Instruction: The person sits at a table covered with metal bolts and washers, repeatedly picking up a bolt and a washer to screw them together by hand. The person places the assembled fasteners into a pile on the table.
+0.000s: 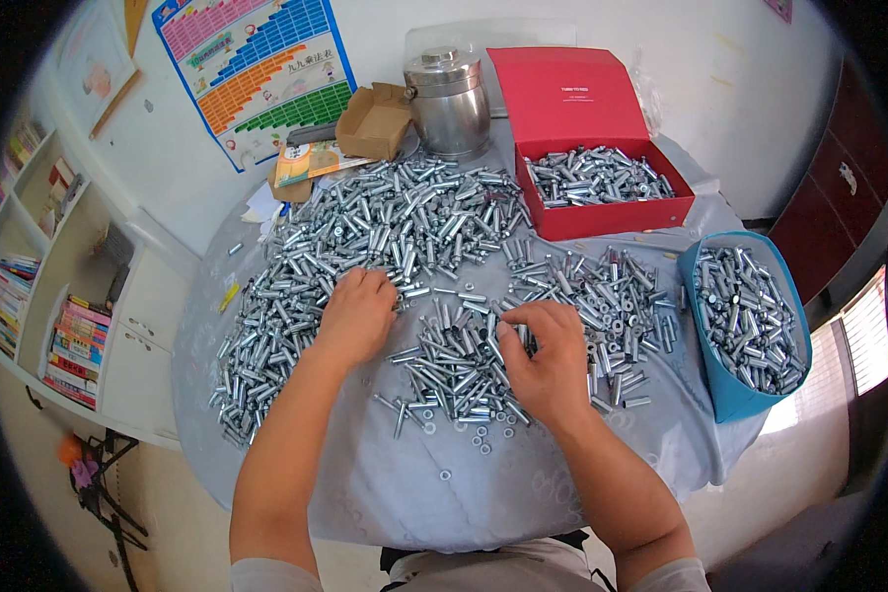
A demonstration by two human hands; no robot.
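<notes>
Left hand (357,314) lies flat, fingers loosely curled on the heap of silver metal sleeve bolts (395,232) covering the round grey-clothed table (405,483); right hand (551,360) pinches a few, probably sorting them.

Bare forearms, no watch or rings. Short pale grey sleeves (266,575) at the upper arms. Light grey shirt front between them.

Bright daylight entered from the window (870,340) at the right of the frame, glinting off the heaped silver metal bolts (395,222), while fisheye bending and black vignetting ringed the sharp centre.
</notes>
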